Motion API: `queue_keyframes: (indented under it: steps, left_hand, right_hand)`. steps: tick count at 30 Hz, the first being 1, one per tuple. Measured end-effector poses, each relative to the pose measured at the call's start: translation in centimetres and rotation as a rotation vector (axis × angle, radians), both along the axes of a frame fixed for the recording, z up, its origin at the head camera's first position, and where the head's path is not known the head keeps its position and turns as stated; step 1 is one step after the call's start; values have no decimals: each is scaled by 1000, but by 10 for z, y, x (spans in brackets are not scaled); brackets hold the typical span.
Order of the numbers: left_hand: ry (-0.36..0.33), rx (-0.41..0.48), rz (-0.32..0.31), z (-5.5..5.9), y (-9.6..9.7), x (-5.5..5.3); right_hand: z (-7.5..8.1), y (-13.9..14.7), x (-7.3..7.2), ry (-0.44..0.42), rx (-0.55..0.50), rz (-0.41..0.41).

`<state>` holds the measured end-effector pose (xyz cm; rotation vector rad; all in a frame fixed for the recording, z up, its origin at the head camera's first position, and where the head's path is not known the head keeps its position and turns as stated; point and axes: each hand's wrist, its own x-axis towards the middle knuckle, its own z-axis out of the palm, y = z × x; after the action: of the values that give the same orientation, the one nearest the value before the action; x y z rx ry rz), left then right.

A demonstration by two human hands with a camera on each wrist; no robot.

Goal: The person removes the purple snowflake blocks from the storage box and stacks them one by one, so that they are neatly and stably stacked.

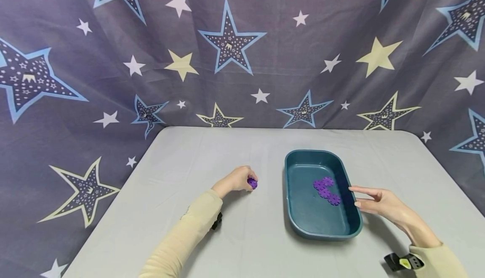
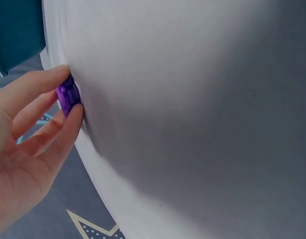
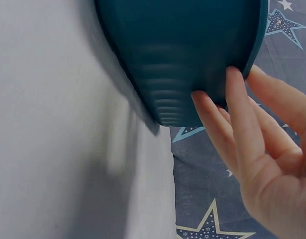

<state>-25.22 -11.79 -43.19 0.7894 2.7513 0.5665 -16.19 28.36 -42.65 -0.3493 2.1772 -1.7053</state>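
Observation:
In the head view my left hand [image 1: 237, 179] pinches a small purple notched plastic disc [image 1: 252, 183] between thumb and fingers, low over the table. The left wrist view shows the disc [image 2: 68, 96] edge-on, with fingertips on either side. To the right lies a teal tray [image 1: 303, 223], and in it several purple notched discs [image 1: 325, 193] form a bent row. My right hand [image 1: 390, 208] is at the tray's right side. Seen from the right wrist, its fairly straight fingers [image 3: 237, 107] touch the tray's outer wall [image 3: 167, 64] and rim.
A pale cloth covers the table [image 1: 182, 160]. Behind it and along the left hangs a dark curtain [image 1: 273, 76] printed with stars. Dark bands with devices, such as the right wrist device [image 1: 403, 262], sit on both wrists.

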Motion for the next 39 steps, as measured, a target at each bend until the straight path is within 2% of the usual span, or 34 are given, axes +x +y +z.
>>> queue_keyframes:
  steps: [4, 8, 13, 21, 31, 39]
  left_hand:
    - [-26, 5, 2, 1, -1, -1]
    - [-41, 75, 7, 3, -1, -5]
    - [-30, 165, -3, 12, 2, -9]
    - [0, 230, -17, 27, 14, -12]
    - [3, 201, -83, 51, 38, -11]
    - [8, 192, -138, 62, 64, -10]
  right_hand:
    - [0, 0, 0, -2, 11, 2]
    - [2, 0, 0, -9, 27, -8]
    - [2, 1, 0, -6, 22, -6]
    - [1, 0, 0, -1, 41, -12]
    - [2, 1, 1, 9, 5, 3]
    - [2, 1, 0, -9, 28, -23]
